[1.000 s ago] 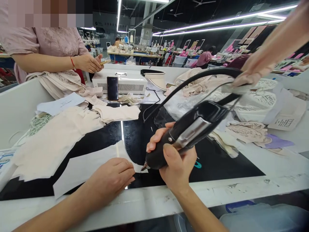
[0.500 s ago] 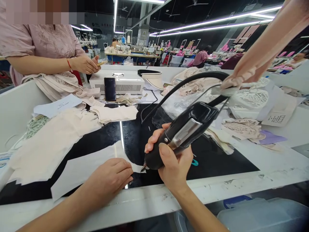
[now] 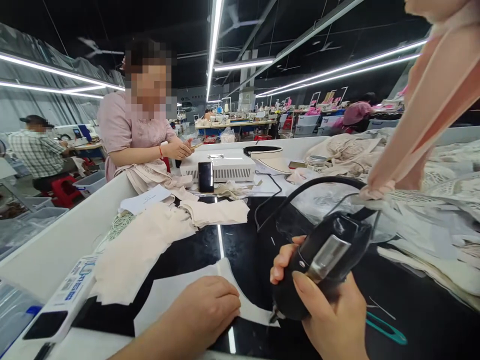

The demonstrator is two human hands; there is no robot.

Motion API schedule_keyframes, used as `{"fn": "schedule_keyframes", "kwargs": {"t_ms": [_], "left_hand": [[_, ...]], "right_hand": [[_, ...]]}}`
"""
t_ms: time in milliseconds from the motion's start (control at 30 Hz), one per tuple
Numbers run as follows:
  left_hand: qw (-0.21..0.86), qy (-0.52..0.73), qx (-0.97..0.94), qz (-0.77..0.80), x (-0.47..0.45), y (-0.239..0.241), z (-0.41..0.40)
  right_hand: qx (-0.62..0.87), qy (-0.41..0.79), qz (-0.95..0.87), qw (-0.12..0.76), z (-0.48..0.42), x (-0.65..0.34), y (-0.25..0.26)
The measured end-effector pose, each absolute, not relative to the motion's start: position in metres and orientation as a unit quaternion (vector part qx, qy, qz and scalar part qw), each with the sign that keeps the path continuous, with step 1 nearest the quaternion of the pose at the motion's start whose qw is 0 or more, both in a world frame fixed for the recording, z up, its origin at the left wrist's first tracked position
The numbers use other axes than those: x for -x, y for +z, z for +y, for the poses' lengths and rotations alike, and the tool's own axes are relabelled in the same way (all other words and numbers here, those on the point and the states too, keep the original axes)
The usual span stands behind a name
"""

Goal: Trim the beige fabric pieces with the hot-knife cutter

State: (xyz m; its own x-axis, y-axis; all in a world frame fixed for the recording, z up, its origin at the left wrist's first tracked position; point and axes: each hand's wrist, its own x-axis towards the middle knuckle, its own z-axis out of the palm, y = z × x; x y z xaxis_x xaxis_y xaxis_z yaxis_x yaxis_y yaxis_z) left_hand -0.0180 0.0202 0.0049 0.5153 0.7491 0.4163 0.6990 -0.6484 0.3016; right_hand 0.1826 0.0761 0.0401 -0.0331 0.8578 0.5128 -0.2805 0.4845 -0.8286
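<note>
A garment workshop, judging by the rows of sewing stations (image 3: 240, 123), long strip lights (image 3: 215, 45) and heaped fabric (image 3: 352, 147)

Source: long white tubular ceiling lights (image 3: 213, 45) | Dim: black ceiling (image 3: 168, 22) | Glare: white streak (image 3: 220, 242), glossy black tabletop (image 3: 257, 255) | Edges: stretched

Dark phone (image 3: 205, 177) stands on end, right in front of white vented box (image 3: 232, 174); sun visor (image 3: 270, 164) just beside box. Co-worker in pink top (image 3: 119, 122) over on left! Further back, person in checked shirt (image 3: 36, 150), red stool (image 3: 66, 190) close by. Down left side: printed paper (image 3: 147, 199), pale green cord (image 3: 119, 225), long white carton (image 3: 78, 281) with blue lettering. Teal slotted piece (image 3: 398, 336) lies lower right. Tube lights (image 3: 215, 45) blaze overhead!
</note>
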Motion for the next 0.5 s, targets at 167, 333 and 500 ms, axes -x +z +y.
{"fn": "schedule_keyframes", "kwargs": {"t_ms": [167, 333, 500], "left_hand": [[0.070, 0.175, -0.865, 0.466, 0.039, 0.011, 0.018], [0.109, 0.156, -0.850, 0.492, 0.043, 0.014, 0.002], [0.195, 0.162, -0.823, 0.508, 0.033, 0.025, -0.009]], "right_hand": [[0.256, 0.404, -0.570, 0.668, 0.091, -0.181, 0.041], [0.257, 0.407, -0.538, 0.692, 0.105, -0.173, 0.049], [0.236, 0.421, -0.532, 0.696, 0.103, -0.167, 0.058]]}}
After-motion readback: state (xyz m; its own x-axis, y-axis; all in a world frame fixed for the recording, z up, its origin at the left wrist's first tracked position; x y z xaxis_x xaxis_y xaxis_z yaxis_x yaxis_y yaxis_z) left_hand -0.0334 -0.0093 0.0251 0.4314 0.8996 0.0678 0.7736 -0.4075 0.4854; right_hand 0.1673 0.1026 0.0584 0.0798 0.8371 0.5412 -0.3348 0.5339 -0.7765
